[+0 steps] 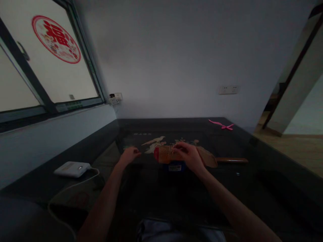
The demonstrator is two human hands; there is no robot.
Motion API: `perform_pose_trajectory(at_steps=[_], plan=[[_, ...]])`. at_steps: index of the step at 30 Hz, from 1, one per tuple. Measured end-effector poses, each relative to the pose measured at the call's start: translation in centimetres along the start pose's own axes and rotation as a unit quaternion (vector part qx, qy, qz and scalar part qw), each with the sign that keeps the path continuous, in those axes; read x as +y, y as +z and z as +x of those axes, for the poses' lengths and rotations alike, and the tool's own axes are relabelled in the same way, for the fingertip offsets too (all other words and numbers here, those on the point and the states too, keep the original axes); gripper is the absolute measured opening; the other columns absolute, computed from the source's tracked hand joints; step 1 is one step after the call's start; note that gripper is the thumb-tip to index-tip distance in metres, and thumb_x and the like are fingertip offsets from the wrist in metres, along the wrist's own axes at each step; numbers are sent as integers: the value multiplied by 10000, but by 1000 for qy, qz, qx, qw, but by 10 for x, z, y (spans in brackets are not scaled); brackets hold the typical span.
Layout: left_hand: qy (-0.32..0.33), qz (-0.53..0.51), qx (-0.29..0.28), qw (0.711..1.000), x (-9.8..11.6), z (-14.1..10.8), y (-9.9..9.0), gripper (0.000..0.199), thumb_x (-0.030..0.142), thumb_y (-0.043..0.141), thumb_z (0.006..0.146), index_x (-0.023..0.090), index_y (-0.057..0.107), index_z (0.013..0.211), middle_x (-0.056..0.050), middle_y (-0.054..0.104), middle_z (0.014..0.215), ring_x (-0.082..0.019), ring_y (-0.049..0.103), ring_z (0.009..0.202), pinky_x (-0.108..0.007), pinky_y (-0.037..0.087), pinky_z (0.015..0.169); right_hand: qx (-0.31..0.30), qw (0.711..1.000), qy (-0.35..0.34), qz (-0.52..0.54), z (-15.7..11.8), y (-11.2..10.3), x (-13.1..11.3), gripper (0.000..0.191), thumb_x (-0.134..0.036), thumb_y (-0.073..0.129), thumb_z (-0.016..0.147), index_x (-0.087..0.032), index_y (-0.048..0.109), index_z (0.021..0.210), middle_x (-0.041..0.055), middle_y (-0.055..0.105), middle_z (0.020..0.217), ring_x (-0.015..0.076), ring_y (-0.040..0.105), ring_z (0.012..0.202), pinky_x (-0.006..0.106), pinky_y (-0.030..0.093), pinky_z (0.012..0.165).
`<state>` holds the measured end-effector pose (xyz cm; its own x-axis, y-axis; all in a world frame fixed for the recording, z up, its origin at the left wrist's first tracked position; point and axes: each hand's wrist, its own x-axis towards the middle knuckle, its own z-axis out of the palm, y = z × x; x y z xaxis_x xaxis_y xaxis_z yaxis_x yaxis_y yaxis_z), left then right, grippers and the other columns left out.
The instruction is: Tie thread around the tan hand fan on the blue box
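Observation:
An orange-brown, speckled, roughly cylindrical thing with a red end lies sideways in front of me, its kind unclear in the dim light. My right hand has its bent fingers at the right part of this piece, which they partly hide. Under it shows a dark blue object with a pale label. To the left, apart from these, my left hand hovers with thumb and fingers drawn together; whatever is between them is too small to make out. A flat tan blade with a brown wooden handle extends right of my right hand.
The dark glossy table carries a printed bird and flowers. A white power bank with a cable lies at left, and a pink ribbon at the far right. A wall borders the back; a window is at left.

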<state>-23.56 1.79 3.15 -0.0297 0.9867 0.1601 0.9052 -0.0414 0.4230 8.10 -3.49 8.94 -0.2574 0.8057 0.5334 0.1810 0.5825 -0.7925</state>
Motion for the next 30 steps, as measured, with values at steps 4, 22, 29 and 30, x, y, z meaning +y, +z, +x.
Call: perform_pose_trajectory(at_steps=[4, 22, 29, 30], plan=[[-53, 61, -66, 995, -25, -4, 16, 153, 313, 605, 725, 183, 683, 741, -33, 681, 761, -141, 598, 693, -211, 385, 602, -205, 976, -31, -61, -23, 51, -15, 93, -195, 563, 814, -171, 653, 821, 22, 679, 784, 137, 624, 738, 216, 437, 654], [-32, 68, -33, 997, -21, -5, 21, 87, 213, 589, 722, 182, 670, 726, -35, 685, 719, -150, 625, 689, -211, 396, 578, -247, 883, 117, -381, 30, 185, 47, 277, -173, 379, 897, -154, 620, 1030, 141, 673, 977, 252, 635, 898, 344, 480, 698], [-58, 84, -24, 994, -23, -5, 20, 126, 183, 549, 760, 166, 672, 783, -71, 693, 833, -165, 637, 776, -223, 430, 654, -232, 885, 120, -384, 39, 195, 53, 306, -216, 373, 903, -153, 642, 1036, 136, 673, 1008, 233, 632, 891, 323, 477, 696], [-59, 86, -25, 994, -24, -5, 20, 130, 176, 547, 760, 163, 672, 793, -76, 692, 853, -169, 638, 795, -226, 434, 670, -232, 886, 119, -384, 40, 196, 53, 303, -217, 382, 900, -152, 644, 1035, 136, 675, 1003, 235, 634, 884, 324, 478, 691]])
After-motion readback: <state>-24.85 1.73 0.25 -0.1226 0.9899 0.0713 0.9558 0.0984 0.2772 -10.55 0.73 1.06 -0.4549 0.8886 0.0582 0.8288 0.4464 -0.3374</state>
